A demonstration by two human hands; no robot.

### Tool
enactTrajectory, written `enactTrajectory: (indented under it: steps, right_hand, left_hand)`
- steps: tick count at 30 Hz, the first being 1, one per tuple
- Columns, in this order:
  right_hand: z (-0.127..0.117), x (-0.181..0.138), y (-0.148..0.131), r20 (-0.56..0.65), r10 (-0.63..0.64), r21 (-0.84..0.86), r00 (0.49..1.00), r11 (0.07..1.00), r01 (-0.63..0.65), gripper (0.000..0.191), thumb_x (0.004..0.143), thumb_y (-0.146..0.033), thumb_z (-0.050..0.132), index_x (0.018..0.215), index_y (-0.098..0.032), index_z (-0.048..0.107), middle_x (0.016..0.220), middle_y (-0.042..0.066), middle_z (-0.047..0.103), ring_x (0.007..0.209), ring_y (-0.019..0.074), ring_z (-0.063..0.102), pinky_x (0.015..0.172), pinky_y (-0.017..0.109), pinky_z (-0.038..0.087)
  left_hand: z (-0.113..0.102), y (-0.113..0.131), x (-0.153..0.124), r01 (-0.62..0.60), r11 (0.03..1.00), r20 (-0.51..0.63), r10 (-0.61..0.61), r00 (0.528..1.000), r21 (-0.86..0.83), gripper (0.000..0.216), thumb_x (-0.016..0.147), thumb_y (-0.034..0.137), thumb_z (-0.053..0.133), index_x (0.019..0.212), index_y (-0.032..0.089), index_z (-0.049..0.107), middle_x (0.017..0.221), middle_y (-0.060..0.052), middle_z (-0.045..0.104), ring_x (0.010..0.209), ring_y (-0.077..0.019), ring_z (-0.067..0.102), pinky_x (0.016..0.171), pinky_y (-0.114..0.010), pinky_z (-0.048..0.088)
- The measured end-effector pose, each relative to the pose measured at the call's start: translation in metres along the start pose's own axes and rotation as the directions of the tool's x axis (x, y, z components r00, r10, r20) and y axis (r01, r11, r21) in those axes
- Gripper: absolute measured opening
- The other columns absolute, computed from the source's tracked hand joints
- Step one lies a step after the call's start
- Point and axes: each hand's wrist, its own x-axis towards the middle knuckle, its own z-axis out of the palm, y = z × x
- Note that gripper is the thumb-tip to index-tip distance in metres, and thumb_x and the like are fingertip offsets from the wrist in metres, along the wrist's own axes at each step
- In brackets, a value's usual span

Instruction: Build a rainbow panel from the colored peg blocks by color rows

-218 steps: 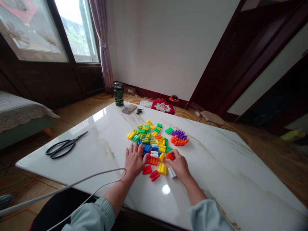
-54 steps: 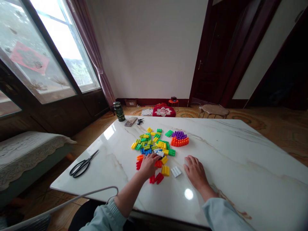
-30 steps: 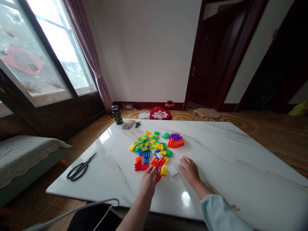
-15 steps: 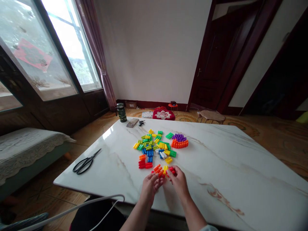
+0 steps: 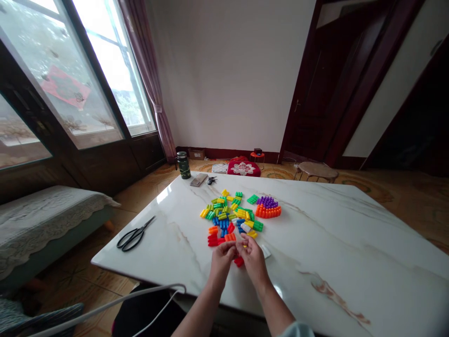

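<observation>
My left hand [image 5: 220, 260] is closed, its fingers bent around an orange building block [image 5: 230, 237] that shows past the fingertips. Beside it, my right hand [image 5: 253, 256] is also closed, with thumb and fingers meeting the left fingertips. A red building block [image 5: 239, 261] shows below and between the hands; the fingers hide how it is gripped. Just beyond lies a loose group of yellow, green and blue building blocks [image 5: 224, 215]. Red blocks [image 5: 213, 240] sit left of the group's near end. A white piece [image 5: 265, 252] lies right of my right hand.
Black scissors [image 5: 135, 234] lie on the left of the marble-patterned table [image 5: 336, 234]. At the far left edge are a dark green bottle [image 5: 183, 165], a phone [image 5: 199, 179] and keys [image 5: 211, 180]. Purple blocks [image 5: 267, 202] and orange blocks [image 5: 268, 211] form rows farther right.
My hands have come together, the right moving left to meet the left. A white piece now shows right of my right hand. The view has shifted slightly.
</observation>
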Motion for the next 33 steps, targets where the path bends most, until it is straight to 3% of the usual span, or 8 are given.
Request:
enactTrajectory:
  steps: [6, 10, 13, 16, 19, 25, 29, 33]
  right_hand:
    - [-0.004, -0.014, 0.018, -0.076, -0.184, -0.22, 0.98, 0.962, 0.163, 0.038, 0.081, -0.044, 0.06, 0.106, -0.014, 0.064, 0.096, 0.011, 0.067, 0.075, 0.0205, 0.066, 0.064, 0.032, 0.057]
    - [-0.008, -0.037, 0.027, 0.001, -0.356, -0.386, 0.934, 0.862, 0.329, 0.025, 0.09, -0.034, 0.051, 0.105, -0.018, 0.065, 0.094, 0.009, 0.067, 0.077, 0.0172, 0.065, 0.071, 0.029, 0.054]
    - [-0.007, -0.05, 0.028, 0.202, -0.353, -0.512, 0.913, 0.757, 0.406, 0.019, 0.091, -0.027, 0.05, 0.09, -0.022, 0.069, 0.084, 0.005, 0.068, 0.076, 0.0165, 0.065, 0.072, 0.026, 0.052]
    - [-0.003, -0.048, 0.027, 0.307, -0.29, -0.618, 0.906, 0.664, 0.422, 0.021, 0.089, -0.021, 0.05, 0.093, -0.025, 0.071, 0.085, 0.003, 0.069, 0.078, 0.0174, 0.067, 0.07, 0.026, 0.051]
    - [0.002, -0.033, 0.03, 0.256, -0.308, -0.677, 0.916, 0.62, 0.397, 0.037, 0.083, -0.014, 0.052, 0.115, -0.028, 0.066, 0.104, 0.005, 0.068, 0.089, 0.0194, 0.068, 0.073, 0.028, 0.054]
    - [0.009, -0.017, 0.038, 0.219, -0.361, -0.745, 0.907, 0.538, 0.394, 0.044, 0.082, -0.014, 0.055, 0.124, -0.025, 0.061, 0.124, 0.009, 0.063, 0.099, 0.0228, 0.067, 0.077, 0.032, 0.056]
    - [0.01, -0.026, 0.026, 0.385, -0.391, -0.696, 0.836, 0.472, 0.541, 0.045, 0.088, -0.018, 0.052, 0.131, -0.028, 0.057, 0.14, 0.009, 0.053, 0.109, 0.0227, 0.064, 0.086, 0.034, 0.055]
    - [0.011, -0.031, 0.018, 0.588, -0.334, -0.631, 0.737, 0.38, 0.676, 0.036, 0.088, -0.02, 0.054, 0.121, -0.031, 0.064, 0.141, 0.005, 0.053, 0.107, 0.0223, 0.063, 0.09, 0.036, 0.053]
  left_hand:
    - [-0.013, -0.004, -0.024, -0.232, 0.946, 0.017, 0.235, 0.972, 0.228, 0.014, 0.074, 0.03, 0.066, 0.081, 0.018, 0.073, 0.085, -0.007, 0.072, 0.083, -0.0203, 0.067, 0.081, -0.035, 0.055]
    - [-0.036, -0.009, -0.031, -0.502, 0.679, 0.054, 0.566, 0.823, 0.536, 0.02, 0.085, 0.024, 0.054, 0.099, 0.023, 0.069, 0.103, -0.008, 0.068, 0.103, -0.022, 0.062, 0.092, -0.039, 0.051]
    - [-0.054, -0.01, -0.02, -0.453, 0.539, -0.01, 0.651, 0.759, 0.71, 0.026, 0.088, 0.021, 0.05, 0.11, 0.023, 0.064, 0.114, -0.009, 0.064, 0.111, -0.0238, 0.058, 0.099, -0.045, 0.047]
    - [-0.067, -0.007, 0.006, -0.327, 0.522, -0.072, 0.605, 0.793, 0.787, 0.036, 0.088, 0.023, 0.048, 0.123, 0.02, 0.057, 0.124, -0.012, 0.06, 0.12, -0.0262, 0.053, 0.106, -0.048, 0.041]
    - [-0.073, -0.003, 0.036, -0.244, 0.513, -0.052, 0.496, 0.867, 0.823, 0.051, 0.083, 0.02, 0.049, 0.134, 0.017, 0.049, 0.134, -0.014, 0.055, 0.127, -0.0275, 0.048, 0.109, -0.049, 0.037]
    - [-0.07, -0.003, 0.067, -0.246, 0.519, -0.009, 0.441, 0.898, 0.819, 0.051, 0.073, 0.014, 0.056, 0.124, 0.019, 0.06, 0.115, -0.011, 0.067, 0.115, -0.0263, 0.056, 0.104, -0.045, 0.039]
    - [-0.067, -0.005, 0.067, -0.248, 0.569, -0.054, 0.46, 0.886, 0.784, 0.027, 0.08, 0.021, 0.056, 0.104, 0.022, 0.07, 0.109, -0.009, 0.068, 0.108, -0.0257, 0.058, 0.103, -0.045, 0.039]
    - [-0.066, -0.003, 0.065, -0.241, 0.664, -0.156, 0.48, 0.863, 0.708, 0.021, 0.082, 0.028, 0.057, 0.096, 0.022, 0.071, 0.101, -0.008, 0.069, 0.099, -0.0241, 0.061, 0.098, -0.041, 0.043]
